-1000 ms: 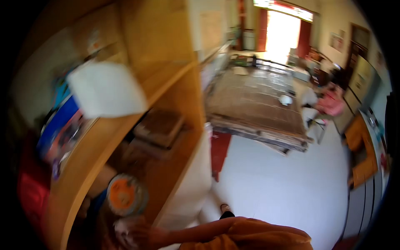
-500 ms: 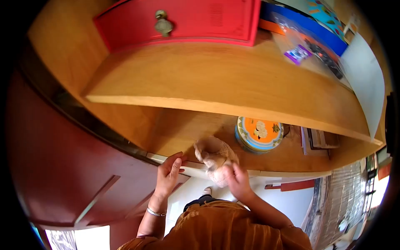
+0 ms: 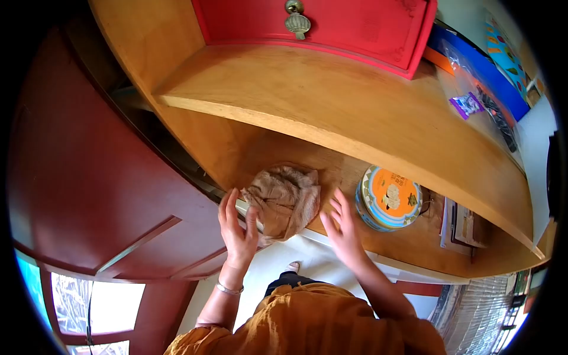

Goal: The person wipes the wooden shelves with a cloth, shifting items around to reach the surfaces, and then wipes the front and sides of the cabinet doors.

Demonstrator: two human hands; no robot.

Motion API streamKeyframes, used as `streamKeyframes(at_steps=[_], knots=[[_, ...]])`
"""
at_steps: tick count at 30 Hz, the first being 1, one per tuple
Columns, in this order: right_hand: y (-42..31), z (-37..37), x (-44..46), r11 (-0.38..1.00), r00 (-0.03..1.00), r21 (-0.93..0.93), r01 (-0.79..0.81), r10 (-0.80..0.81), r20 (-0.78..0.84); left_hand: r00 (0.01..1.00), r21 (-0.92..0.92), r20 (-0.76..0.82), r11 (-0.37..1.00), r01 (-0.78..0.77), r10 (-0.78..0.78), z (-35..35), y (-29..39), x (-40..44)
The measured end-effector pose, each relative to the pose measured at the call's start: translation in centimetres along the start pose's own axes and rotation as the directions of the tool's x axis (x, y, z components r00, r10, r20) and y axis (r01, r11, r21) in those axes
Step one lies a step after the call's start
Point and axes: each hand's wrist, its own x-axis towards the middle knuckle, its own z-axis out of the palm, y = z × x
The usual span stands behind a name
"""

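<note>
A crumpled brownish-pink cloth [image 3: 284, 198] lies bunched on the lower shelf, its near part hanging over the front edge. My left hand [image 3: 238, 234] is at its left side, fingers apart; whether the fingertips touch the cloth I cannot tell. On the other side, my right hand [image 3: 342, 228] is open, fingers stretched towards the back of the shelf, between the cloth and a round tin [image 3: 391, 198]. The tin has an orange lid with a pale flower picture and stands on the same shelf. Neither hand holds anything.
Above the hands juts a wooden upper shelf [image 3: 331, 112] carrying a red box [image 3: 355, 35] with a brass clasp. A purple-wrapped sweet [image 3: 467, 105] and a blue box [image 3: 503, 77] are at the right. Frames or books [image 3: 461, 222] stand beyond the tin. A dark red door [image 3: 89, 177] fills the left.
My right hand has let go of the cloth, which now rests spread wider on the shelf. Both hands are opened around it. The view has shifted, so the shelves appear tilted.
</note>
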Motion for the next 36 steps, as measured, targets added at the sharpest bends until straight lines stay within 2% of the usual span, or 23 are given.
streamKeyframes(at_steps=[1, 3, 4, 5, 6, 7, 11, 13, 14, 16, 18, 21, 24, 29, 31, 32, 33, 36], knots=[[-0.3, -0.8, -1.0, 1.000, 1.000, 0.006, -0.001, 0.001, 0.014, 0.984, 0.190, -0.073, 0.971, -0.148, 0.164, 0.2, 0.5, 0.3], [-1.6, -2.7, -2.8, 0.938, 0.966, -0.241, 0.251, -0.227, 0.124, 0.946, 0.206, 0.097, 0.924, -0.322, 0.308, 0.5, 2.0, 1.4], [-1.5, -3.6, -3.5, 0.938, 0.965, -0.236, 0.252, -0.226, 0.131, 0.896, 0.276, 0.238, 0.859, -0.432, 0.375, 1.0, 2.6, 2.0], [-1.4, -4.6, -4.0, 0.886, 0.950, -0.349, 0.305, -0.256, 0.182, 0.899, 0.282, 0.234, 0.859, -0.427, 0.370, 1.9, 3.0, 2.3], [-1.1, -5.4, -4.4, 0.816, 0.931, -0.452, 0.360, -0.281, 0.235, 0.818, 0.332, 0.407, 0.768, -0.547, 0.406, 3.1, 3.1, 2.5], [-0.6, -6.2, -4.7, 0.815, 0.927, -0.447, 0.368, -0.287, 0.240, 0.713, 0.353, 0.570, 0.661, -0.662, 0.409, 4.1, 3.0, 2.8], [1.7, -9.2, -5.6, 0.749, 0.922, -0.543, 0.380, -0.354, 0.157, 0.660, 0.303, 0.660, 0.677, -0.671, 0.359, 6.9, 1.3, 4.4], [2.7, -9.9, -5.8, 0.827, 0.960, -0.499, 0.258, -0.279, 0.034, 0.698, 0.260, 0.623, 0.749, -0.610, 0.353, 8.3, 0.4, 6.3], [2.4, -9.9, -5.6, 0.842, 0.962, -0.482, 0.243, -0.274, 0.007, 0.729, 0.250, 0.548, 0.752, -0.610, 0.409, 9.0, 0.4, 7.5], [2.4, -10.0, -5.4, 0.821, 0.956, -0.506, 0.266, -0.293, 0.026, 0.744, 0.273, 0.540, 0.754, -0.598, 0.394, 11.5, -2.1, 10.2], [2.4, -10.2, -4.9, 0.778, 0.945, -0.558, 0.289, -0.326, 0.035, 0.798, 0.346, 0.525, 0.783, -0.517, 0.296, 12.8, -2.7, 12.7], [2.2, -10.1, -4.9, 0.797, 0.966, -0.562, 0.222, -0.258, 0.015, 0.850, 0.422, 0.498, 0.808, -0.411, 0.172, 14.3, -2.3, 14.2], [2.9, -10.0, -5.3, 0.815, 0.977, -0.555, 0.168, -0.213, -0.016, 0.867, 0.475, 0.488, 0.803, -0.359, 0.100, 14.7, -1.1, 15.0], [2.7, -9.5, -5.3, 0.846, 0.976, -0.495, 0.198, -0.219, 0.015, 0.880, 0.557, 0.474, 0.772, -0.306, 0.007, 13.7, 0.5, 14.4], [2.7, -9.6, -5.2, 0.847, 0.967, -0.483, 0.223, -0.257, -0.004, 0.895, 0.465, 0.416, 0.809, -0.359, 0.159, 13.8, -1.7, 13.3], [2.5, -9.7, -5.2, 0.843, 0.964, -0.484, 0.235, -0.264, 0.009, 0.889, 0.562, 0.440, 0.732, -0.384, 0.128, 13.1, -2.1, 12.3], [2.5, -9.8, -5.1, 0.839, 0.960, -0.480, 0.256, -0.279, 0.025, 0.912, 0.492, 0.367, 0.793, -0.359, 0.184, 11.4, -1.4, 11.0], [2.5, -9.8, -5.3, 0.839, 0.957, -0.469, 0.274, -0.287, 0.045, 0.907, 0.465, 0.309, 0.786, -0.408, 0.288, 8.3, -2.8, 7.9]])
